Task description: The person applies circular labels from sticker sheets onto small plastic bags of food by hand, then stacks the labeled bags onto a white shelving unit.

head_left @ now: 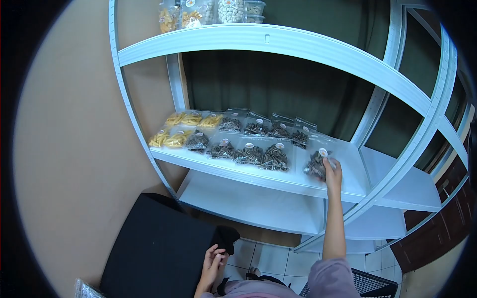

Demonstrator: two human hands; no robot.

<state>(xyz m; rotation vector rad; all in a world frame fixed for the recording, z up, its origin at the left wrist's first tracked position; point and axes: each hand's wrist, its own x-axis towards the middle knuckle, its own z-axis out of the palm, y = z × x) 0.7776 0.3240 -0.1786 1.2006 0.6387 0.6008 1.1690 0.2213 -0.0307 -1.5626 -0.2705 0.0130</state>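
Observation:
My right hand [333, 174] is closed on a clear plastic bag of dark striped snacks [314, 166], its thumb near the round label. That bag is at the right end of the front row on the white shelf [348, 179]. To its left are several similar bags of dark striped snacks [276, 158], and behind them another row of the same kind. Bags of yellow stick-shaped snacks [176, 139] fill the left end of both rows. Low in the view, my left hand [213, 262] is beside a black covered surface [159, 248], fingers loosely bent and apart, with nothing visible in it.
The upper shelf [248, 37] bears more snack bags and clear tubs [255, 11]. Beneath the working shelf is a lower shelf [248, 198]. A metal upright [387, 184] stands right of my arm. A dark plastic basket [375, 284] is on the tiled floor.

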